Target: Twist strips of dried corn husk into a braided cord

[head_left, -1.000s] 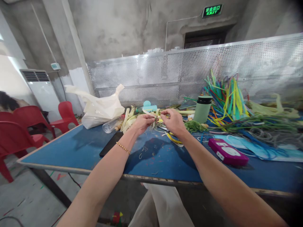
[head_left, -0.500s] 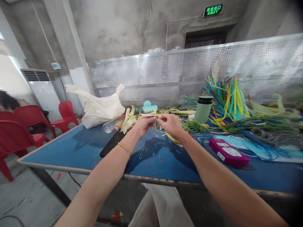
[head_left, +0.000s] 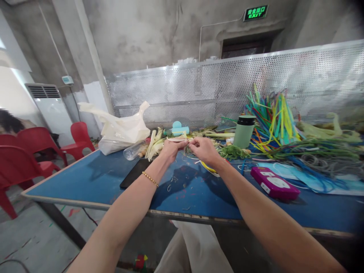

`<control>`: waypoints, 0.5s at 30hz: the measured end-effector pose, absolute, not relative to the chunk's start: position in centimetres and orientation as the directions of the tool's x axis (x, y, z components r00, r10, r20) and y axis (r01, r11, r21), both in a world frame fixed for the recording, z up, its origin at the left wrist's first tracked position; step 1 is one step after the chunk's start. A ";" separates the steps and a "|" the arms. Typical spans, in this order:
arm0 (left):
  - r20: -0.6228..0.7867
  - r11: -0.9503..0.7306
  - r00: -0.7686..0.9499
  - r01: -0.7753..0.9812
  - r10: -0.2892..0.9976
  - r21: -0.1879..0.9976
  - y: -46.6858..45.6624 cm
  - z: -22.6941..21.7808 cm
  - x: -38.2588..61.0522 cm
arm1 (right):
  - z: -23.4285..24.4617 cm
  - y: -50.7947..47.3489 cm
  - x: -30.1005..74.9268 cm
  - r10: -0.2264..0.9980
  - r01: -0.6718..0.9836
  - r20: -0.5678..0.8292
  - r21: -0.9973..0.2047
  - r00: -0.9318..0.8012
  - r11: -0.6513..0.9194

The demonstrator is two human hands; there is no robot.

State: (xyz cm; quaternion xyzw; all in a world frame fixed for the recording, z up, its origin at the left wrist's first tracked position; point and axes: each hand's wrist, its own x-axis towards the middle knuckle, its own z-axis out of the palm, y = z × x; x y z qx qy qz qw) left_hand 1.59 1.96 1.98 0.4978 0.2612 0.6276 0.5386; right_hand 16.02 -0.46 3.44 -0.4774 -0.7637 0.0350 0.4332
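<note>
Above the middle of the blue table, my two hands meet fingertip to fingertip. My left hand, below a gold bead bracelet, is closed in a pinch on a pale husk-like strip that rises above the fingers. The fingers of my right hand are pinched right beside it; whatever they hold is too small to make out. Pale leafy husks lie behind my left hand. Under my right wrist sits a yellow curved piece.
A white plastic bag, clear bottle and black flat tablet-like object are left. A green tumbler, colourful pipe-cleaner-like stems, green wires and a purple box are right. Perforated metal panels stand behind.
My left hand has turned slightly, its fingers now straighter and flatter, and the pale strip has shifted with it. My right hand stays almost in place, still pinched.
</note>
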 end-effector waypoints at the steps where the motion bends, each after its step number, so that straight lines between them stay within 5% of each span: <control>1: 0.342 -0.285 0.072 -0.410 0.937 0.866 1.9 2.0 1.6 | 3.5 -0.5 16.0 0.759 0.699 0.628 -0.466 -0.172 0.543; 15: 0.307 -0.270 0.045 -0.370 0.951 0.889 1.5 2.4 1.7 | 3.9 -1.2 16.0 0.776 0.710 0.600 -0.460 -0.193 0.533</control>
